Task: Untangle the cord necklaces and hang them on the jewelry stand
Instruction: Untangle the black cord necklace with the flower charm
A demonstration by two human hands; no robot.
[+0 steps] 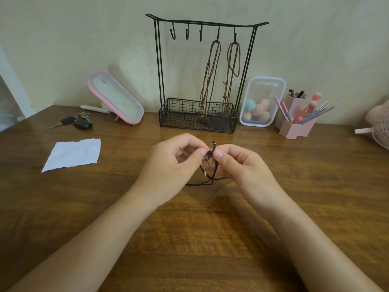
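A black wire jewelry stand [158, 66] with several hooks and a mesh basket stands at the back of the table. Two brown cord necklaces [211, 76] hang from its two right-hand hooks, their pendants resting in the basket. Its three left hooks are bare. In front of the stand, my left hand [168, 165] and my right hand [244, 167] both pinch a dark tangled cord necklace [210, 153] between thumb and forefinger, just above the table. Its loose strands trail down onto the wood, and a small metal piece dangles between my hands.
A pink-framed mirror [117, 98] leans at the back left, with keys [77, 122] beside it and a white paper [73, 153] nearer me. Right of the stand sit a clear box of sponges [262, 102], a pink organizer with brushes [296, 121] and a pink object [379, 127].
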